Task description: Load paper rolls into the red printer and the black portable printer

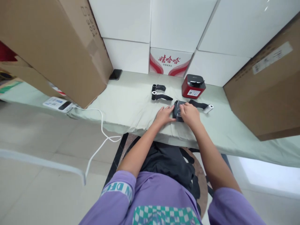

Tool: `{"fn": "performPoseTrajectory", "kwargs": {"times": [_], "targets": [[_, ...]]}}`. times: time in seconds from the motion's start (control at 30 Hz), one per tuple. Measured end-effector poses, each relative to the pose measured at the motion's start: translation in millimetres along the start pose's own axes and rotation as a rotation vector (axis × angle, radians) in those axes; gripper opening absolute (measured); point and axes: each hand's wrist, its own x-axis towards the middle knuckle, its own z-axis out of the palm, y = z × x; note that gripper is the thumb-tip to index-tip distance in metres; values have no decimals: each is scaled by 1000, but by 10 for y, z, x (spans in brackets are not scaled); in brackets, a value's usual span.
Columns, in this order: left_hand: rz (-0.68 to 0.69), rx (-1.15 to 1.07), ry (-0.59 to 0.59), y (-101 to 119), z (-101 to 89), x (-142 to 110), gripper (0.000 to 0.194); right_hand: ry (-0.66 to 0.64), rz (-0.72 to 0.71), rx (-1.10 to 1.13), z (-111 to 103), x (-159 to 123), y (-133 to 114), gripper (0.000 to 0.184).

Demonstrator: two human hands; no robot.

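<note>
A small dark box (179,116) with a shiny, clear-looking patch on top lies near the table's front edge. My left hand (164,115) braces its left side, thumb and fingers apart along that edge. Over the top right of the box, my right hand (190,115) has its fingers curled down and pinched; what is between them is hidden. A black strip with a white tube end (208,108) extends to the right from behind my right hand. Left of the box's far side lie a black strip on a white-ended tube (163,97) and a crumpled black piece with a dark tube (160,87).
A red box with a black top (194,87) stands behind my right hand. White cartons (127,56) line the back; large brown cartons (77,53) flank both sides. A dark phone (115,74) lies at the back left. A white device (58,104) trails a white cable (102,120) over the edge.
</note>
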Motion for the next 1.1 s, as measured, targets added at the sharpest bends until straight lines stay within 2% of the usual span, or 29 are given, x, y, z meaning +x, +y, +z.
{"fn": "performPoseTrajectory", "kwargs": {"times": [0.17,0.23,0.27,0.33,0.37,0.43,0.5,0.6,0.67,0.77,0.83,0.9,1.0,1.1], "targets": [[-11,-1,11,0,2,-10,86,-5,-25,203,-7,-57,186,46],[-11,-10,10,-7,4,-8,87,122,16,285,-10,-60,391,40],[-10,-15,8,-12,4,-6,87,232,70,291,-6,-50,526,40],[-5,-21,4,-19,2,-1,87,435,246,229,19,-3,837,45],[-3,-22,3,-20,-1,1,88,480,346,199,37,32,997,49],[-5,-23,-4,-19,-9,4,87,392,438,194,78,113,1285,47],[-14,-23,-16,-14,-19,4,87,323,433,200,113,187,1494,28],[-19,-27,-23,-5,-26,4,88,349,476,197,141,234,1645,9],[-17,-29,-15,-3,-24,4,88,332,544,259,140,222,1659,11],[-21,-33,-15,-5,-19,6,88,368,612,376,83,203,1559,11],[-23,-36,-24,-9,-17,8,89,460,613,388,-6,235,1385,25],[-21,-38,-27,-14,-19,13,89,502,553,423,-117,313,1099,39],[-18,-47,-25,-19,-28,32,90,457,265,581,-219,459,484,41],[-25,-57,-68,-25,-23,59,90,227,36,550,-111,552,-191,35]]}}
